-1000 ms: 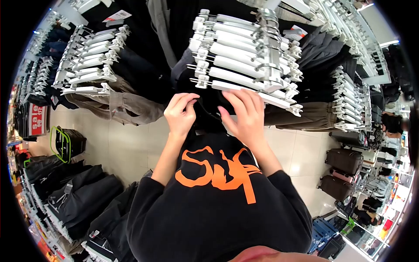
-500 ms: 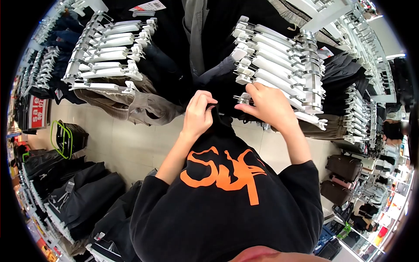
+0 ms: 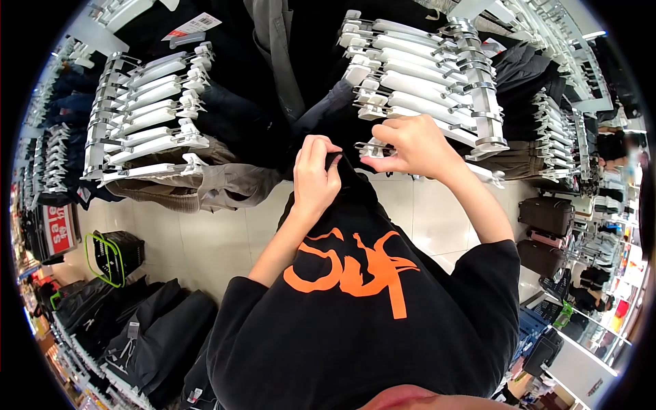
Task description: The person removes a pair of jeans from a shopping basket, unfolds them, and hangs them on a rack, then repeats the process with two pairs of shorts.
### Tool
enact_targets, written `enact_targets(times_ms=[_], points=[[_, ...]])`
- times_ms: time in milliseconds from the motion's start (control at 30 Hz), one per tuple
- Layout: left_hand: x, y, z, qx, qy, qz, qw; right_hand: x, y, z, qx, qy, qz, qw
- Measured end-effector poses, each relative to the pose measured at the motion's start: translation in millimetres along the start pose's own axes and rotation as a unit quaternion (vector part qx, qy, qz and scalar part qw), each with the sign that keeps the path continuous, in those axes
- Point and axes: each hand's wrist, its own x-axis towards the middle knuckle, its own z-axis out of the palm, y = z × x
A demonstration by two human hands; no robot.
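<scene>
My left hand (image 3: 316,172) pinches the edge of a black garment (image 3: 352,181) just above the orange print on my shirt (image 3: 362,328). Close on its right, my right hand (image 3: 403,150) has thumb and fingers closed on a hanger clip (image 3: 372,148) at the front of the right rack. Several white hangers (image 3: 424,82) hang behind that hand on a metal rail. The garment's lower part blends into my black shirt, so its outline is hard to make out.
More white hangers (image 3: 154,109) hang at left, with grey-brown trousers (image 3: 232,186) in front. A black basket with a green handle (image 3: 123,258) stands on the tiled floor (image 3: 198,239). Dark clothes (image 3: 160,335) hang lower left; suitcases (image 3: 547,216) stand at right.
The view has shifted, and the racks sit further left in it. My right hand has moved slightly left with the clip; my left hand keeps its pinch on the black garment.
</scene>
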Motion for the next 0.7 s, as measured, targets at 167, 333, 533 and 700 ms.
enact_targets(times_ms=[167, 333, 533, 700], points=[[7.2, 7.4, 2.4, 0.031, 0.008, -0.028, 0.999, 13.9, -7.7, -7.5, 0.030, 0.015, 0.038, 0.999], [18.8, 12.9, -3.6, 0.027, 0.026, -0.039, 0.999, 21.9, -8.0, -9.0, 0.064, 0.066, 0.053, 0.994], [33.0, 23.7, -10.4, -0.012, 0.004, -0.019, 1.000, 23.7, -8.7, -9.6, 0.080, 0.080, 0.037, 0.993], [38.1, 30.3, -14.4, -0.022, -0.026, -0.003, 0.999, 22.6, -5.6, -9.7, 0.079, 0.089, 0.017, 0.993]])
